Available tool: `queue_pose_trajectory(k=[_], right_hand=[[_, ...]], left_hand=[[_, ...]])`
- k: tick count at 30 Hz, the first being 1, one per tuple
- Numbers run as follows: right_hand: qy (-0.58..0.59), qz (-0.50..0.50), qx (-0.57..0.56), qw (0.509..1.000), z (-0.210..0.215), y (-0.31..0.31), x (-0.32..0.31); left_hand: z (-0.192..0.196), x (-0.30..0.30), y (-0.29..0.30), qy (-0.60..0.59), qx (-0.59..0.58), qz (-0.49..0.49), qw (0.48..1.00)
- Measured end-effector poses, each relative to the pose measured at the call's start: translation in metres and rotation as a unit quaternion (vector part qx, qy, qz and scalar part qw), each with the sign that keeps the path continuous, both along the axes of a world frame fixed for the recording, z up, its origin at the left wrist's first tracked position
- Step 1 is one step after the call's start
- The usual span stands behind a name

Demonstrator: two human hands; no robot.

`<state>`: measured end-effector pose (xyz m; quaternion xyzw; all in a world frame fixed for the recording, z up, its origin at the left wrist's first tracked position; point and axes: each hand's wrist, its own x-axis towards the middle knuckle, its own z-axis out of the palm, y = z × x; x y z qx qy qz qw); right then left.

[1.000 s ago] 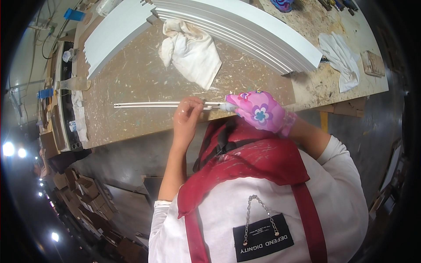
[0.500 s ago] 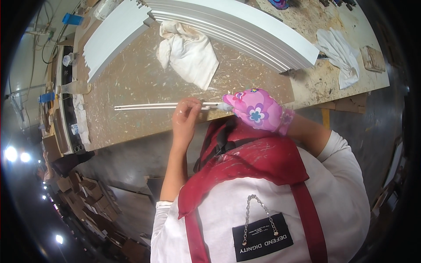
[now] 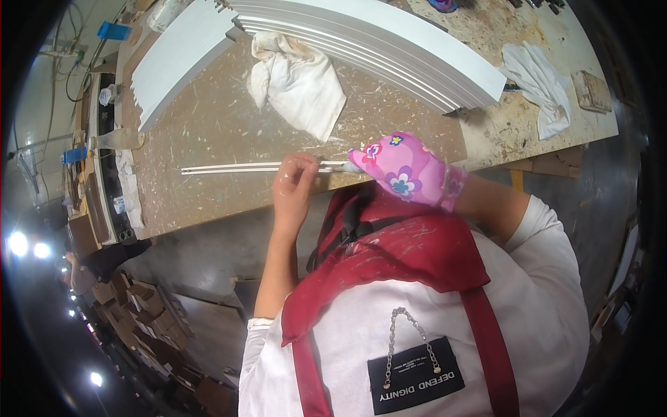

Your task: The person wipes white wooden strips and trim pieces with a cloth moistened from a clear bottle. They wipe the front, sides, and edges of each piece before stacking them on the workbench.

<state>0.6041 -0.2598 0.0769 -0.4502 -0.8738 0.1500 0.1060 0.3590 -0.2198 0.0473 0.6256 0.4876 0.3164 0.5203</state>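
Observation:
A long, thin white strip (image 3: 229, 167) lies along the near part of the worktable, with a narrow line down its length. My bare left hand (image 3: 295, 182) is closed on it toward its right end, thumb and forefinger bent together. Pale smears mark that hand. My right hand (image 3: 406, 174) wears a pink flowered glove, its fingers closed and pointing left at the strip's right end. From under the glove's tip pokes a small grey-white piece (image 3: 352, 167), touching or close to the strip; its kind is hidden. Beyond lies a crumpled white cloth (image 3: 297, 87).
Long white moulded boards (image 3: 389, 52) lie side by side across the back of the worktable (image 3: 208, 201). At right are another white cloth (image 3: 542, 87) and a stained block (image 3: 591, 92). Blue-topped containers (image 3: 114, 30) stand at left. Another person (image 3: 80, 271) is far left.
My gloved right hand has shifted slightly left and up along the strip's end. My left hand keeps its place. The person far left has moved a little.

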Motion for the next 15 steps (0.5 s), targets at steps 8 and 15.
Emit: queue_pose_trajectory(k=[8,15], right_hand=[[0.019,0.015,0.008,1.000,0.0069,0.0047,-0.0005],[-0.004,0.013,-0.018,1.000,0.0107,0.0067,-0.0004]], left_hand=[[-0.0005,0.0014,0.0001,0.010,0.026,-0.001,1.000],[-0.0010,0.0026,-0.0013,0.004,0.021,0.012,1.000]])
